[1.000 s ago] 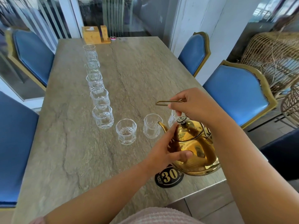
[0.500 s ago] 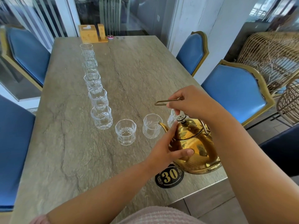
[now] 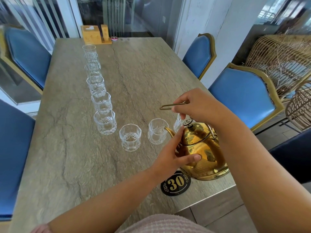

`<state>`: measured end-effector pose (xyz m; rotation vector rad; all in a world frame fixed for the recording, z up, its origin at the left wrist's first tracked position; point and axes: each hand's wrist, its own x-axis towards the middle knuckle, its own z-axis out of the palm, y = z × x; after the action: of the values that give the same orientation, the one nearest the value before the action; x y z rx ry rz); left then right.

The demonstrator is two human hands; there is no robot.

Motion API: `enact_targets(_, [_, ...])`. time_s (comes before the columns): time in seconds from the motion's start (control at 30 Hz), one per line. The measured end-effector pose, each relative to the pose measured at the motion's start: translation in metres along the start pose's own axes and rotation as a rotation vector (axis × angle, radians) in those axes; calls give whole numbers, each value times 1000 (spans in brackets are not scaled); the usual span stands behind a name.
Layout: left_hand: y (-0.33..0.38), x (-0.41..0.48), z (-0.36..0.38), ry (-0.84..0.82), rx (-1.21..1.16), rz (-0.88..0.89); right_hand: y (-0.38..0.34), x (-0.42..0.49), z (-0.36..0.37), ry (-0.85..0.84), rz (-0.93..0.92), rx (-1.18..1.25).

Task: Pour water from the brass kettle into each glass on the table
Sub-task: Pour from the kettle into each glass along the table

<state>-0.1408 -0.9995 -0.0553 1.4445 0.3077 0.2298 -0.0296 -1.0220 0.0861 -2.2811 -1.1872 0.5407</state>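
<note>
The right hand's [image 3: 198, 105] fingers [image 3: 180, 102] curl around the thin loop handle of the round polished brass kettle [image 3: 207, 155], which stands by the near right corner of the bench [image 3: 67, 148]. The left hand [image 3: 170, 157] presses straight fingers and thumb against its belly. The spout [image 3: 169, 131] points at the middle clear cut-glass tumbler [image 3: 157, 132] of the 3 nearest. No stream shows and the water levels are unreadable, so most of the pouring probably remains.
</note>
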Motion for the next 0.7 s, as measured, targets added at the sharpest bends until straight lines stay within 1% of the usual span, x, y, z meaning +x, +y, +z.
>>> enact_targets(0.7, [4,0,0,9,-37,19,-6,3,1,-16,6,-3])
